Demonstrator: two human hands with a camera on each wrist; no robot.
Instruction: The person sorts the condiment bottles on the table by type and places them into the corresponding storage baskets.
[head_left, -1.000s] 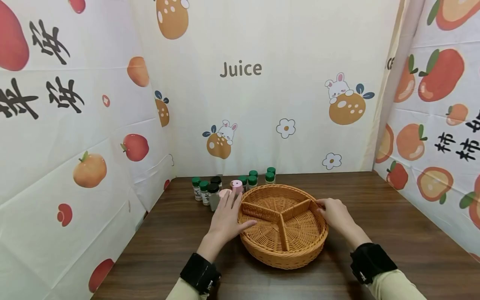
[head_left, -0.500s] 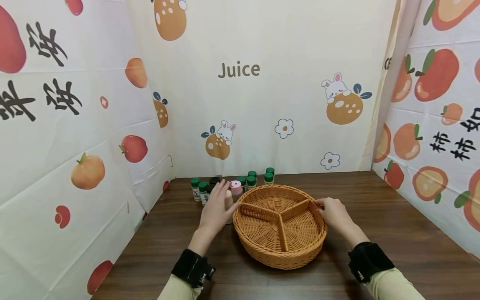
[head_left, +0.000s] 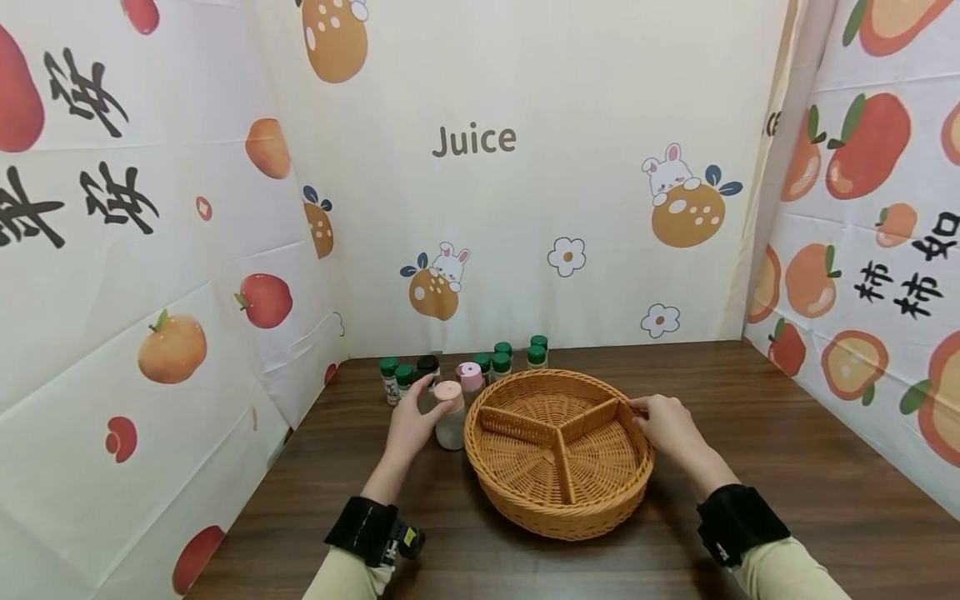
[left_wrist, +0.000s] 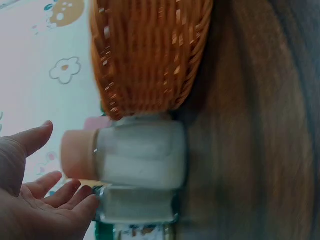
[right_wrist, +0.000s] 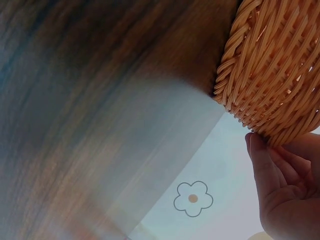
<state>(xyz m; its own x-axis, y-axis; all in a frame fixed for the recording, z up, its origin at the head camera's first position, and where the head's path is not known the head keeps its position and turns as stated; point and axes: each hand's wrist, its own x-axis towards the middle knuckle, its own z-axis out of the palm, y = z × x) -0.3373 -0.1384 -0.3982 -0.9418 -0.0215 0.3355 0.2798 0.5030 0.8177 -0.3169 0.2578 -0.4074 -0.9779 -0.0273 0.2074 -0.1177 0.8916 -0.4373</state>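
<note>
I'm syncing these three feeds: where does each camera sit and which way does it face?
Head: above the table, looking forward and down; both hands and cuffs show.
Left wrist: beside the left hand, facing the pink-capped jar.
Right wrist: beside the right hand, facing the backdrop.
All three share the wicker basket.

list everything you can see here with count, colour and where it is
wicker basket: 1, orange-brown, three compartments, middle of the table
peach-capped jar: 1, pale contents, just left of the basket
pink-capped jar: 1, behind the peach-capped one
green-capped jars: about 5, along the back behind the basket and to its left
black-capped jar: 1, back left among the green ones
table: 1, dark brown wood
backdrop: cream cloth with fruit, rabbits, "Juice", on three sides
wrist bands: 2, black
left hand: at the peach-capped jar, grip unclear
right hand: fingers on the basket's right rim
</note>
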